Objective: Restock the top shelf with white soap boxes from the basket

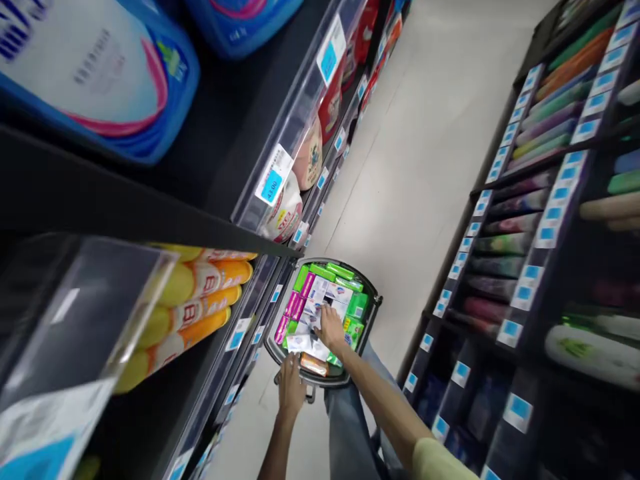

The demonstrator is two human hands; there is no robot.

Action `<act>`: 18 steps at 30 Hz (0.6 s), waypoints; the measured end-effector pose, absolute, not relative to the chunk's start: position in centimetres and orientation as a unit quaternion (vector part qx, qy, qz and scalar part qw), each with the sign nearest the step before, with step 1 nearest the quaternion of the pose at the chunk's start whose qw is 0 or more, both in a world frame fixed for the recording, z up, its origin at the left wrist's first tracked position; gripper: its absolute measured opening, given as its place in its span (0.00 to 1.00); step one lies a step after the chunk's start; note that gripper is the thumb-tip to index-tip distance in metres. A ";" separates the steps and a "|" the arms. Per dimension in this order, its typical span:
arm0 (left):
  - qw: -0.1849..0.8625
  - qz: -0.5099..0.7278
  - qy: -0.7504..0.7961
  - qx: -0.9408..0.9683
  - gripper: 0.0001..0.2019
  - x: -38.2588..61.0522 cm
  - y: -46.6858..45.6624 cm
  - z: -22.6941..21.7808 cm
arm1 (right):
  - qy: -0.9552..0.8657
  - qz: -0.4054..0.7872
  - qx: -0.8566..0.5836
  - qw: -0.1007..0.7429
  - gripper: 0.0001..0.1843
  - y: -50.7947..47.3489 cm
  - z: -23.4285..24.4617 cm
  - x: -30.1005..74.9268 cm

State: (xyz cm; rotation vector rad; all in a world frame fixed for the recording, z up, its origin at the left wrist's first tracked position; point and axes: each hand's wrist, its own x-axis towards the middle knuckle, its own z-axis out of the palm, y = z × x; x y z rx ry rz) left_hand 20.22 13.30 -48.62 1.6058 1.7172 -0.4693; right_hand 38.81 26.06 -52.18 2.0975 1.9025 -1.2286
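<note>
Head view, right hand (330,328) on boxy packs (345,291), left hand (291,388) at rounded basket (373,305)

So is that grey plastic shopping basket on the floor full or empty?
Full. The grey plastic basket is packed to its rim with green, pink and white packs, and the right hand is on top of them.

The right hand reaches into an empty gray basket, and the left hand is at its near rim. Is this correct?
Not quite: the basket is full of green, pink and white packs, as the head view shows. The right hand does reach into it, and the left hand is at its near rim.
</note>
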 end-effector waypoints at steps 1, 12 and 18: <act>0.345 -0.192 0.656 0.643 0.36 20.8 14.0 -50.0 | 0.615 -0.391 0.684 0.031 0.34 26.4 -53.2 38.3; 0.284 -0.240 0.600 0.709 0.30 20.8 17.5 -56.4 | 0.711 -0.385 0.584 0.076 0.26 27.0 -57.3 41.0; 0.290 -0.242 0.621 0.687 0.29 20.0 17.3 -55.8 | 0.800 -0.413 0.432 0.056 0.31 29.0 -55.3 46.2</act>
